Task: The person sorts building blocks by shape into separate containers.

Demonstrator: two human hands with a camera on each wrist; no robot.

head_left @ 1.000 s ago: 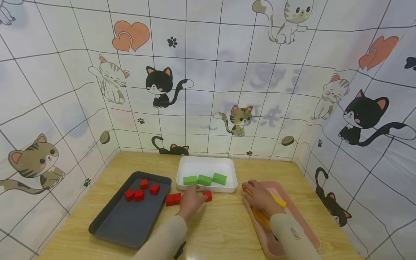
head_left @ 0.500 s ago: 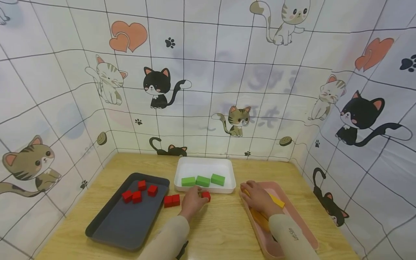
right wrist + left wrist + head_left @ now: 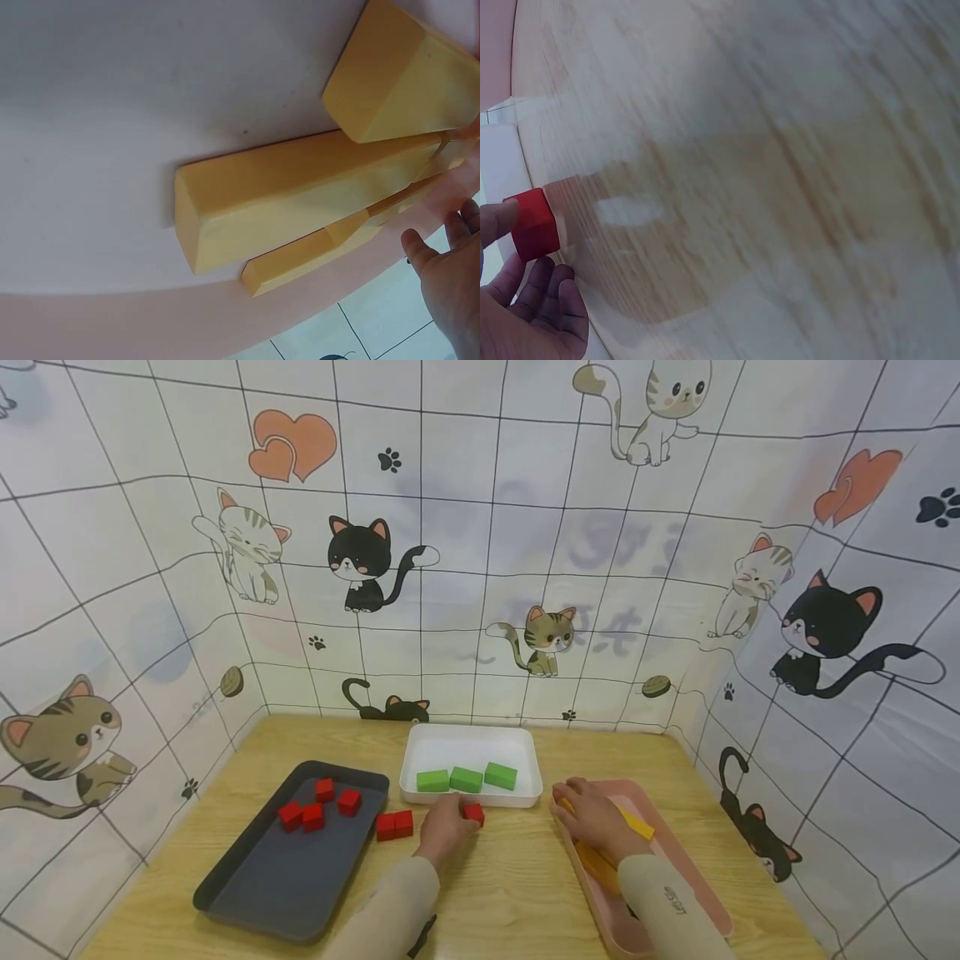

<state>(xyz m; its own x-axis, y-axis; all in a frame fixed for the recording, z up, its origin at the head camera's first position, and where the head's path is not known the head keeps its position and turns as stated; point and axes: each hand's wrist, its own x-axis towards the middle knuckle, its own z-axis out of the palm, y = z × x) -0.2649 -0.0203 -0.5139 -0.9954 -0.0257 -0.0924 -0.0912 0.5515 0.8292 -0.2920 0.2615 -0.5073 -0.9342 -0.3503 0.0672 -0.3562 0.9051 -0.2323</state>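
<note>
My left hand [image 3: 444,827] pinches a red cube [image 3: 473,814] at the front of the white tray [image 3: 471,742]. In the left wrist view the same cube [image 3: 534,223] sits between thumb and index finger, the other fingers loosely bent. My right hand [image 3: 594,814] lies over the far left end of the pink tray [image 3: 693,885], above yellow blocks [image 3: 597,867]. Its fingers [image 3: 420,251] look relaxed in the right wrist view, near the tray's rim and beside a long yellow block [image 3: 292,196]; part of the hand is out of frame.
Two red cubes [image 3: 394,826] stand on the table left of my left hand. A dark grey tray [image 3: 273,877] with several red cubes is at the left. Three green blocks [image 3: 467,780] lie in the white tray. Cat-printed sheeting [image 3: 465,568] surrounds the table.
The view has shifted slightly. My left hand's fingers have stayed at the red cube, with hardly any movement. My right hand has stayed over the pink tray.
</note>
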